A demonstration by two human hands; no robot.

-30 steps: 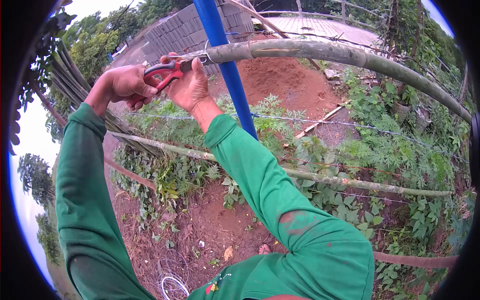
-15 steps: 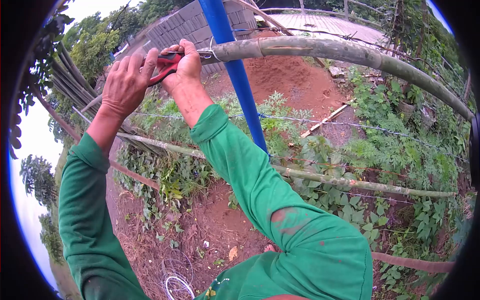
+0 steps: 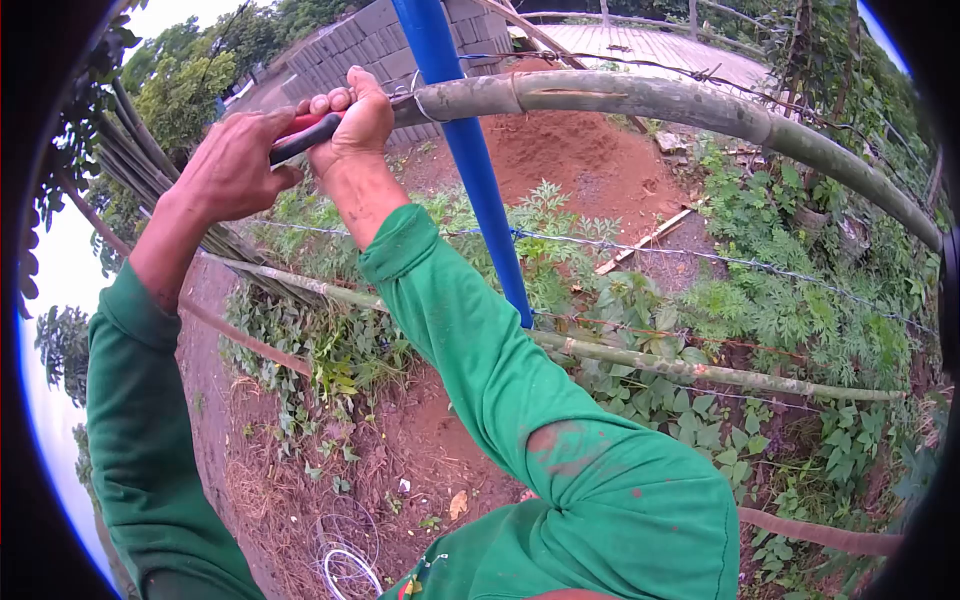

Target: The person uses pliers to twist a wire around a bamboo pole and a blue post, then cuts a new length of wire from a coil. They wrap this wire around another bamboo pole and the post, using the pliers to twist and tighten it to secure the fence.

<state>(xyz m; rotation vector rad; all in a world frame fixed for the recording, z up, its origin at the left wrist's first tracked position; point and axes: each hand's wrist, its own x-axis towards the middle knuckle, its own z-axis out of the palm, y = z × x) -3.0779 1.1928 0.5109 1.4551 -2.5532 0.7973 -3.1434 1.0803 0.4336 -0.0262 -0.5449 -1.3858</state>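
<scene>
Both of my hands are on a pair of pliers (image 3: pixel 308 138) with red and black handles, up at the left end of a bamboo pole. My right hand (image 3: pixel 352 125) wraps round the handles near the jaws, thumb pointing up. My left hand (image 3: pixel 228 165) grips the handle ends, its fingers over the red one and its thumb below. The jaws, partly hidden by my right hand, meet a thin wire loop (image 3: pixel 416 98) where the bamboo pole (image 3: pixel 620 92) crosses a blue post (image 3: pixel 462 150).
Barbed wire (image 3: pixel 700 255) runs across the post, above a lower bamboo rail (image 3: pixel 660 370). A coil of white wire (image 3: pixel 350 570) lies on the ground below me. Vines and leafy plants (image 3: pixel 750 300) crowd the right; grey blocks (image 3: pixel 350 55) are stacked behind.
The pliers have turned, bringing the black handle to the lower front. My left hand has shifted left and down; my right hand has moved slightly left.
</scene>
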